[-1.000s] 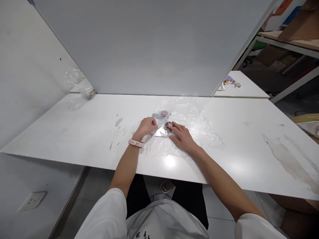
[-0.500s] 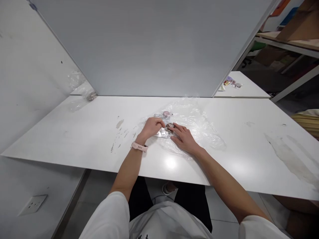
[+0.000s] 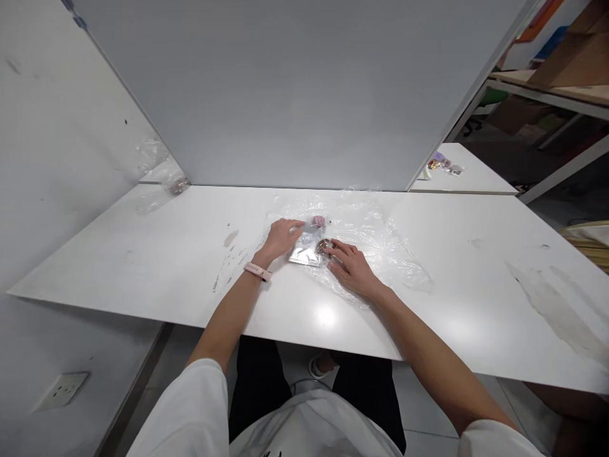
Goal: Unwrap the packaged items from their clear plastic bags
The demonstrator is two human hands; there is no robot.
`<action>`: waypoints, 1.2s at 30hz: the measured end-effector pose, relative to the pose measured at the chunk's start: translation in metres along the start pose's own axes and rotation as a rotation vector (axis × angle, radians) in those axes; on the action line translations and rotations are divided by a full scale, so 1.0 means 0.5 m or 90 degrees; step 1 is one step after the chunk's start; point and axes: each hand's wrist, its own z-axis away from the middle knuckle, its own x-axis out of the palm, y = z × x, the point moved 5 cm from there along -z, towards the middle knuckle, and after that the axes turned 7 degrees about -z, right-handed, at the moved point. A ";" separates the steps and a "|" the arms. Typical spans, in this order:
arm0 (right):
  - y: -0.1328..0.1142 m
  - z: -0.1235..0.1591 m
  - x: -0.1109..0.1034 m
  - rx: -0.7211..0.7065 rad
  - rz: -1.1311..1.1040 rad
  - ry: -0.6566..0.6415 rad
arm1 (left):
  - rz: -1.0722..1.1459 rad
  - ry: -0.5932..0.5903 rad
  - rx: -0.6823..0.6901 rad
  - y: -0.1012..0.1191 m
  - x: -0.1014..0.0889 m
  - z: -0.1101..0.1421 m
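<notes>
A silver foil pouch [image 3: 305,252] lies flat on a clear plastic sheet [image 3: 380,238] in the middle of the table. My left hand [image 3: 282,237] reaches over the pouch's upper left edge, fingers stretched out, gripping nothing that I can see. At the pouch's right side is a small, round, shiny brown item [image 3: 324,246], its exact kind too small to tell. The fingertips of my right hand [image 3: 353,265] rest on that item's right side, with the thumb apart below. A small pink round item [image 3: 318,221] sits just beyond the pouch.
A grey upright panel [image 3: 295,95] stands along the back of the white table [image 3: 157,254]. Crumpled clear plastic bags [image 3: 159,184] lie at the back left by the wall. Small colourful packets [image 3: 445,164] sit on another surface at the back right.
My left hand has moved left and slightly away from me, its curled fingers now straightened, uncovering more of the silver pouch. My right hand stays at the brown item.
</notes>
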 end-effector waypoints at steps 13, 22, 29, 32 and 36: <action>-0.019 -0.038 -0.017 0.023 0.047 -0.043 | 0.102 -0.125 -0.096 -0.044 -0.021 0.089; -0.021 -0.145 -0.044 0.086 0.129 -0.165 | -0.088 -0.126 -0.015 -0.041 0.021 0.080; 0.037 -0.277 -0.078 0.206 -0.107 -0.090 | -0.083 -0.119 -0.003 -0.042 0.020 0.081; 0.042 -0.313 -0.041 0.194 -0.103 -0.143 | -0.086 -0.119 -0.007 -0.043 0.023 0.081; 0.043 -0.331 -0.005 0.176 -0.139 -0.206 | -0.083 -0.123 -0.012 -0.045 0.026 0.079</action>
